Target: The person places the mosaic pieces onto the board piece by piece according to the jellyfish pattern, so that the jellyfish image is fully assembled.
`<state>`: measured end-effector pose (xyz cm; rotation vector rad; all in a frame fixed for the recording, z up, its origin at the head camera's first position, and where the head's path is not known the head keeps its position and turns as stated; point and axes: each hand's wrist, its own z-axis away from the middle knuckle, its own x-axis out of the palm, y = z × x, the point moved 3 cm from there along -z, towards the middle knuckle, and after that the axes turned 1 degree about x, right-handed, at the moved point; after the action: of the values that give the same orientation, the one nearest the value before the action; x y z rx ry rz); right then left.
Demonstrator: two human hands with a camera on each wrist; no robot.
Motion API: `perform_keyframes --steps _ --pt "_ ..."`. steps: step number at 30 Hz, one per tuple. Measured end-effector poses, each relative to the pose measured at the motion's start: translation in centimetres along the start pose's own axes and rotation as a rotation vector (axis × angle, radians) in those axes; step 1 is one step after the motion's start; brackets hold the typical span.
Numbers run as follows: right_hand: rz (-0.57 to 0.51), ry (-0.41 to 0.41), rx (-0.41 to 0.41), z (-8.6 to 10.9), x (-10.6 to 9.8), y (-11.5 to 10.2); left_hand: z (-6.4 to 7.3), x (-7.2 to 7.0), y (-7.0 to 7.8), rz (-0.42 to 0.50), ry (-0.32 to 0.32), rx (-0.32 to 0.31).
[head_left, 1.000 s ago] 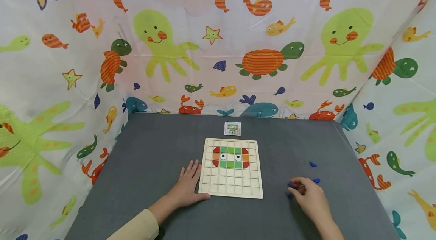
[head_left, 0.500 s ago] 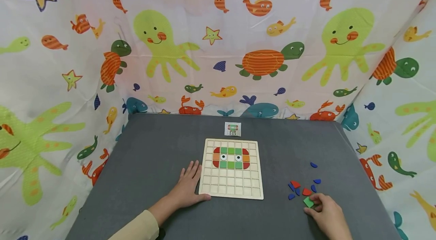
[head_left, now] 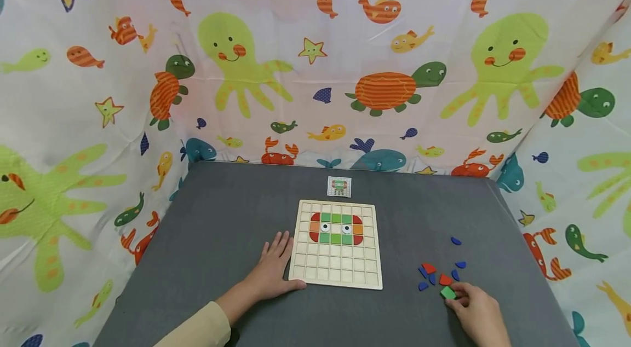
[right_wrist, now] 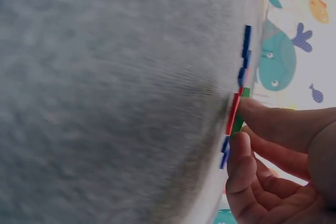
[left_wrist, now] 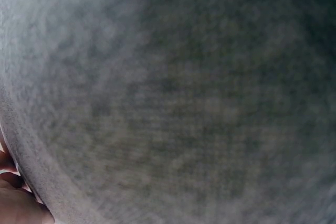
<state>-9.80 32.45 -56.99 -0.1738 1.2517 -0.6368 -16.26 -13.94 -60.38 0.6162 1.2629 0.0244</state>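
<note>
My right hand [head_left: 478, 308] pinches a green square tile [head_left: 447, 293] between thumb and index finger at the right of the table. In the right wrist view the green tile [right_wrist: 239, 121] stands tilted close to the tabletop, beside a red piece [right_wrist: 232, 114]. My left hand [head_left: 272, 269] lies with straight fingers along the left edge of a wooden grid board [head_left: 335, 275], its thumb at the lower left corner. On the board, red, orange and green tiles and two eye tiles [head_left: 325, 227] form a wide head shape. The left wrist view shows mostly blurred grey tabletop.
Red pieces [head_left: 429, 268] and several blue pieces [head_left: 423, 285] lie loose between the board and my right hand. A small printed pattern card [head_left: 339, 186] lies behind the board. A sea-animal curtain [head_left: 315, 79] encloses the grey table [head_left: 236, 204].
My right hand has moved right and nearer to me, uncovering red and blue pieces, and now pinches the green tile. The left hand has stayed at the board.
</note>
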Motion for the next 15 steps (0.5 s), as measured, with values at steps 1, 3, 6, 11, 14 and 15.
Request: perform_keyframes --steps 1,3,6,11,14,15 --pt "0.013 0.007 -0.008 0.1 -0.2 -0.1 0.0 0.0 0.0 0.003 0.0 0.002" --pt "0.041 0.029 -0.034 0.2 -0.7 -0.4 0.0 0.1 0.0 0.007 -0.001 0.004" --pt "0.071 0.074 -0.1 0.3 -1.4 -1.2 0.0 0.1 -0.1 0.012 -0.002 0.005" --pt "0.064 0.152 -0.231 0.6 -2.0 -2.7 0.1 0.1 -0.1 0.01 0.002 0.011" --pt "0.054 0.182 -0.292 0.5 -2.0 -3.8 0.0 0.1 0.0 0.004 -0.002 0.004" --pt "0.051 0.191 -0.306 0.4 -2.0 -4.2 -0.1 0.1 0.0 0.005 -0.001 0.004"
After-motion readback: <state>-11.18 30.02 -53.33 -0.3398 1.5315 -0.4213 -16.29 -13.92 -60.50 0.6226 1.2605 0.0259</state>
